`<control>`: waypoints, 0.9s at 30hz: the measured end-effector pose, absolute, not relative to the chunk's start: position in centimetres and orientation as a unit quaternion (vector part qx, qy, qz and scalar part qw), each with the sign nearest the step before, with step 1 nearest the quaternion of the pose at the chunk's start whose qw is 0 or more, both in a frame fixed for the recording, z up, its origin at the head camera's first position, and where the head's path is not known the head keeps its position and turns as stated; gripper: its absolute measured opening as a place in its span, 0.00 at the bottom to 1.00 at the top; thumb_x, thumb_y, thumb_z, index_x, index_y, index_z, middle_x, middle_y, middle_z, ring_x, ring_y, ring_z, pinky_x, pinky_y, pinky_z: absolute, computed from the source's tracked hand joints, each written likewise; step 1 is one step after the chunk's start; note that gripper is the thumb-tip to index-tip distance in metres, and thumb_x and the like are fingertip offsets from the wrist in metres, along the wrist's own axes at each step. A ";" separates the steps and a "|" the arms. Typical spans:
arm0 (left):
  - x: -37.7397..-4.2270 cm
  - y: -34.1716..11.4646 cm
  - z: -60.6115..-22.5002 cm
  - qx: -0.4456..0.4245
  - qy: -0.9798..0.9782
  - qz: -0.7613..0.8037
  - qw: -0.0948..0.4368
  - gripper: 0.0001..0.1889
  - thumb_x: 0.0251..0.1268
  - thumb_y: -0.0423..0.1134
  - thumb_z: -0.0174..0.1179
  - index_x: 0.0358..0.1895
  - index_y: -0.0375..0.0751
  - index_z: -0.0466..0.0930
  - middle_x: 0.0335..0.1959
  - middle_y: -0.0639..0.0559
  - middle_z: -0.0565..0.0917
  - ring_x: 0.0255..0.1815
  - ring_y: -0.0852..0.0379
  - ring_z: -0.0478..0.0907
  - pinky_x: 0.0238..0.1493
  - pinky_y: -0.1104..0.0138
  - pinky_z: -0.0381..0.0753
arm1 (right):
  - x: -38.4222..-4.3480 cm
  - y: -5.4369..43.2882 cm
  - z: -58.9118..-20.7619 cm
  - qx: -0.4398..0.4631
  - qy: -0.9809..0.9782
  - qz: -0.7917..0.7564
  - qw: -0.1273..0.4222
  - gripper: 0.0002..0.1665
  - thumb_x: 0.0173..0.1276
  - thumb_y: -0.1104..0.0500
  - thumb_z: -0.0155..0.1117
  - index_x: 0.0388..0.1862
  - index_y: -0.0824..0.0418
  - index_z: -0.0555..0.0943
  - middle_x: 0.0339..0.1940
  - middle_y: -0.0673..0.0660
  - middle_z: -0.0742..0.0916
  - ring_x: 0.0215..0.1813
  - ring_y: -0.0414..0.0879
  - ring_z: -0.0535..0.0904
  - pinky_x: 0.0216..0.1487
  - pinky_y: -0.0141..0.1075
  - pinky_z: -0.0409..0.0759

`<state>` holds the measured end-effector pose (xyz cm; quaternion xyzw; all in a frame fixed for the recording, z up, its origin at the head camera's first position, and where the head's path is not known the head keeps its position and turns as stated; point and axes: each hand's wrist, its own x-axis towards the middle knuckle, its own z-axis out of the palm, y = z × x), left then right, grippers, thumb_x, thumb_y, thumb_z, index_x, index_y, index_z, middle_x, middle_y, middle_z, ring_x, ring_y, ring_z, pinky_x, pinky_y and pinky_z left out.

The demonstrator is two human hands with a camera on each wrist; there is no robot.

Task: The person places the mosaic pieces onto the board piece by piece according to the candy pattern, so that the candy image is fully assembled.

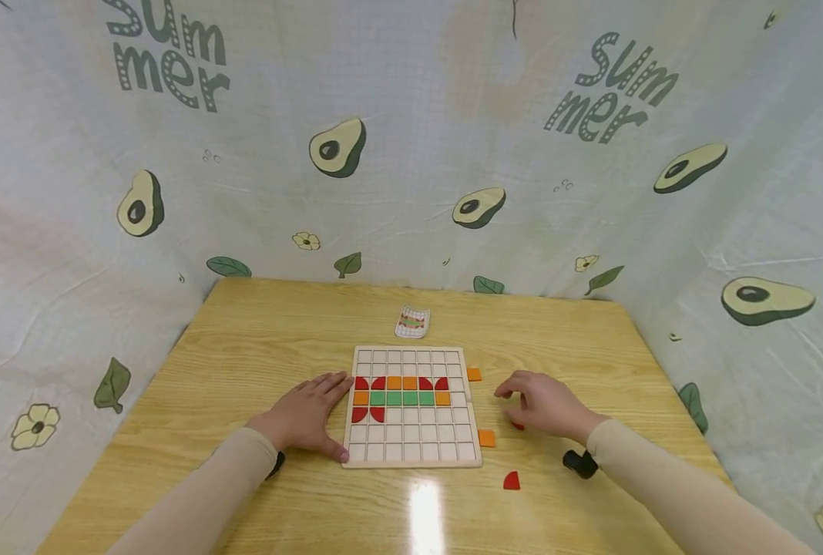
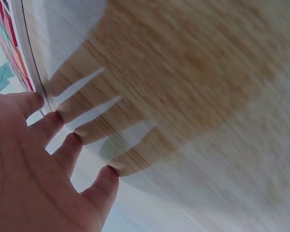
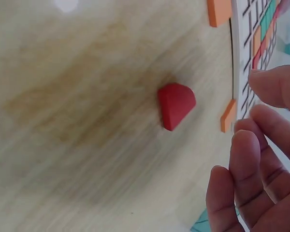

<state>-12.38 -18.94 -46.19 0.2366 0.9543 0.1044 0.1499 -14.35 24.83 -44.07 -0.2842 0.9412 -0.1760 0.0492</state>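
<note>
A white gridded board (image 1: 411, 455) lies on the table. Rows of red quarter-circle, orange square and green square tiles fill part of its grid. With fingers spread, my left hand (image 1: 305, 412) rests along the board's left edge, thumb at the near corner. To the right of the board, my right hand (image 1: 546, 405) hovers with bent fingers, thumb apart from them and nothing between. Partly under it in the head view is a loose red quarter-circle tile (image 3: 176, 104), lying on the table in the right wrist view.
Two orange square tiles, one far (image 1: 475, 375) and one near (image 1: 486, 438), sit against the board's right edge. Another red quarter-circle tile (image 1: 512, 481) lies nearer me. Behind the board is a small pattern card (image 1: 412, 321). A printed cloth (image 1: 411, 154) hangs around the wooden table (image 1: 300, 324).
</note>
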 end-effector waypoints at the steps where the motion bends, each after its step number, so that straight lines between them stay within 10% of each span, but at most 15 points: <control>1: -12.4 -18.9 -46.2 0.237 0.954 0.105 0.150 0.67 0.36 0.78 0.68 0.79 0.42 0.56 0.79 0.44 0.56 0.78 0.41 0.51 0.71 0.42 0.54 | -14.1 25.1 -44.1 -0.285 0.940 -0.180 0.052 0.16 0.62 0.55 0.74 0.49 0.54 0.86 0.42 0.46 0.84 0.24 0.32 0.70 0.27 0.31 0.73; 27: -12.1 -19.0 -45.9 0.244 0.953 0.107 0.142 0.66 0.37 0.76 0.70 0.79 0.42 0.55 0.79 0.44 0.56 0.77 0.40 0.52 0.71 0.41 0.55 | -11.2 23.4 -47.1 -0.353 0.914 -0.194 0.050 0.16 0.62 0.56 0.74 0.49 0.50 0.86 0.38 0.42 0.79 0.25 0.30 0.68 0.26 0.28 0.70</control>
